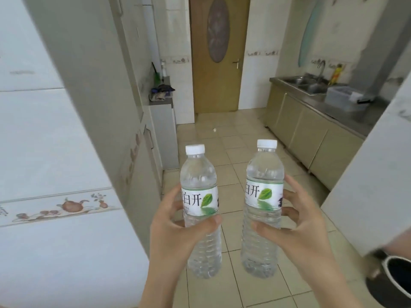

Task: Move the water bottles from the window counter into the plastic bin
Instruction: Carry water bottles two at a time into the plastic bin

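Note:
I hold two clear water bottles upright in front of me, each with a white cap and a white label with a green leaf. My left hand (175, 227) grips the left bottle (200, 181) around its middle. My right hand (298, 225) grips the right bottle (264, 174) the same way. A translucent plastic bin (342, 98) with a lid stands on the steel counter at the far right, beside the sink. The window counter is out of view.
A tiled wall corner fills the left side. A wooden door (219, 54) closes the far end of the narrow tiled floor. Beige cabinets (311, 134) with a steel sink (304, 84) line the right. A dark pot (395, 278) sits at the lower right.

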`<action>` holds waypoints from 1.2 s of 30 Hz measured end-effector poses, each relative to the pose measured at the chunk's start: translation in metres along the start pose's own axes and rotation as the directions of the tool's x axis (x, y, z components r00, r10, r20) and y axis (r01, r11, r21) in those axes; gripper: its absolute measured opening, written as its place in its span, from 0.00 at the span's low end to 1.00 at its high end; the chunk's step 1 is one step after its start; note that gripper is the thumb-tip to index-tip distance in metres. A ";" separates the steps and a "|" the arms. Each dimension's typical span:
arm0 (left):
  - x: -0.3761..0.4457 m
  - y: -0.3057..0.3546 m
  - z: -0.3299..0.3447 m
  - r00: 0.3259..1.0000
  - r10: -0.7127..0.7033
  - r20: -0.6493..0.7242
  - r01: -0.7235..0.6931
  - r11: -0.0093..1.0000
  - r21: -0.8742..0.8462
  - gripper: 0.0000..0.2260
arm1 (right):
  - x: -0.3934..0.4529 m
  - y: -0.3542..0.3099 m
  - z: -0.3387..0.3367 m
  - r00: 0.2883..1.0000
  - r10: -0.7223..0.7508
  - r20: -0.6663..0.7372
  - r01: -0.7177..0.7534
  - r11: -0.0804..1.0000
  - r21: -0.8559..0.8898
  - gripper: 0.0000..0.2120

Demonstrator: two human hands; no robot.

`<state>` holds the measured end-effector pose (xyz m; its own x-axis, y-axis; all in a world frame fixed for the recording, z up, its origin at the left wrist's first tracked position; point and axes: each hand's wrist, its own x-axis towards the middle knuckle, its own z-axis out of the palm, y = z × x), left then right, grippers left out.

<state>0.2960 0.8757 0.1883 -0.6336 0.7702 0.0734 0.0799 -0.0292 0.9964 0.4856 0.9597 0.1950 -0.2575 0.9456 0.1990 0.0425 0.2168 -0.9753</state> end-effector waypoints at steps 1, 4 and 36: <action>0.004 -0.001 0.016 1.000 -0.005 0.018 0.005 1.000 0.004 0.34 | 0.006 0.004 -0.014 1.000 0.003 -0.021 -0.004 1.000 -0.009 0.47; 0.018 0.000 0.063 0.996 -0.009 0.093 0.007 1.000 0.019 0.37 | 0.023 0.014 -0.050 0.996 0.010 -0.087 -0.012 1.000 -0.028 0.47; 0.364 -0.025 0.551 0.869 -0.025 0.494 0.025 1.000 0.007 0.35 | 0.424 0.137 -0.321 0.861 0.017 -0.508 -0.130 0.974 -0.187 0.48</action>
<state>0.4875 1.5077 0.1661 -0.1726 0.9848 0.0173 0.0697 -0.0053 0.9976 0.6920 1.4677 0.1765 0.2693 0.9414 0.2031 0.2554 0.1336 -0.9576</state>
